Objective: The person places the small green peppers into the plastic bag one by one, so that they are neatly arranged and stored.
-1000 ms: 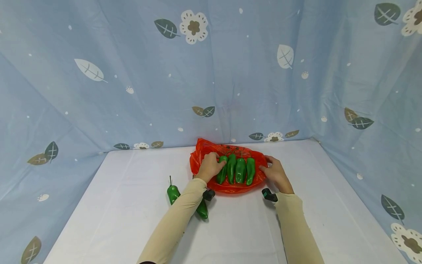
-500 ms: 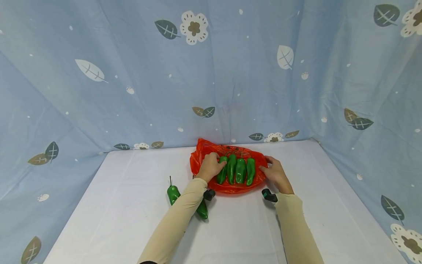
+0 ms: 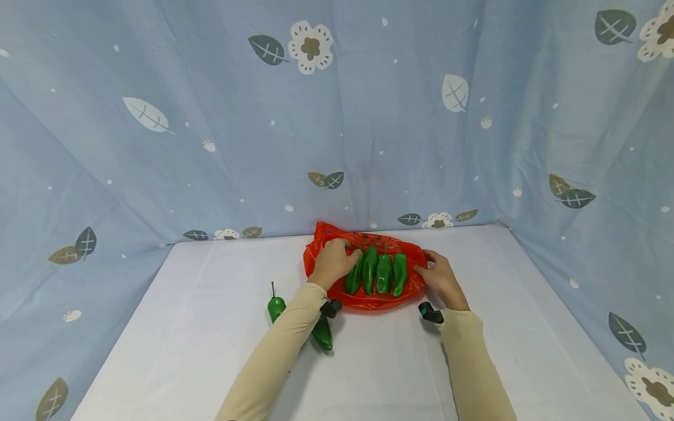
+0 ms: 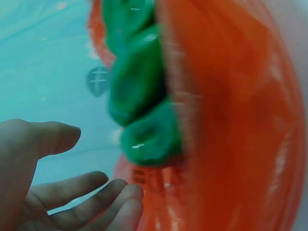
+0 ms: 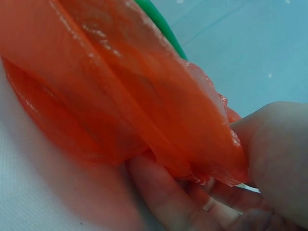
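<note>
A red plastic bag lies spread near the back of the table, with a row of several green peppers on it. My left hand is over the bag's left side, beside the leftmost pepper. Its thumb and fingers stand apart in the left wrist view, with nothing between them and the pepper ends just beyond. At the bag's right edge, my right hand grips the plastic; in the right wrist view the fingers go under the red film and the thumb lies on the other side.
Two more green peppers, one at the left and one nearer the middle, lie on the white table, partly hidden by my left sleeve. A blue patterned curtain stands behind and at both sides.
My left hand has shifted slightly up and to the left, off the leftmost pepper. The right hand and the bag look unchanged.
</note>
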A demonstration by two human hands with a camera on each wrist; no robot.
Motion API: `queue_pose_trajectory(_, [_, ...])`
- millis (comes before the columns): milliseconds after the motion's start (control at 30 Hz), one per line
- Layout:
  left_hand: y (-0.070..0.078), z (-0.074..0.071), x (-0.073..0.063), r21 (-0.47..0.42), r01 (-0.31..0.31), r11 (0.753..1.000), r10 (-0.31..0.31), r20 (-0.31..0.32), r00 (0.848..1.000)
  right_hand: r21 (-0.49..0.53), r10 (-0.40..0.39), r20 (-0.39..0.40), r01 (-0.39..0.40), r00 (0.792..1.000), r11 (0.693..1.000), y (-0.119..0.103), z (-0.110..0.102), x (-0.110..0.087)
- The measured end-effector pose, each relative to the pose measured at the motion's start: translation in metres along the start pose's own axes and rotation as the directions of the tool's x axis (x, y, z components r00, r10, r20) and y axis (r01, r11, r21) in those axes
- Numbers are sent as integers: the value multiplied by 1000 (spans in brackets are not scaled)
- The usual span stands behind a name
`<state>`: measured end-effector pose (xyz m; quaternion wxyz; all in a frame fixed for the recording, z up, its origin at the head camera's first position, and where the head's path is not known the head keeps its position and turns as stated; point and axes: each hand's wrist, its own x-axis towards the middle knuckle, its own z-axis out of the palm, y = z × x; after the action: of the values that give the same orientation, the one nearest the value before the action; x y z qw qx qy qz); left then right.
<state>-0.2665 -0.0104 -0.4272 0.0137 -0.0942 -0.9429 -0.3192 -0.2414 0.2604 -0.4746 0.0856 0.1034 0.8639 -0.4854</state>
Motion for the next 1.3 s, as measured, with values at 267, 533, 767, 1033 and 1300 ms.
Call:
queue_pose_trajectory(267, [2, -23, -13, -91, -48, 995, 44, -41, 998, -11, -12, -4, 12, 1000, 1000, 3, -2, -2])
queue_pose_trajectory(533, [-5, -43, -29, -150, -83, 985, 72, -76, 994, -9, 2, -7, -2, 1000, 1000, 4, -1, -3])
queue_pose_trajectory(767, [-14, -62, -45, -182, -88, 979, 68, -118, 991, -2, -10, -3, 10, 1000, 1000, 3, 0, -3])
queue_pose_trajectory(1033, [-25, -82, -63, -237, -109, 965, 69, -172, 983, -11, -18, 3, 18, 1000, 1000, 2, 0, -3])
queue_pose_trajectory(1300, [-32, -91, -79, -283, -88, 955, 43, -159, 986, -14, -41, -9, 41, 999, 999, 2, -1, 1])
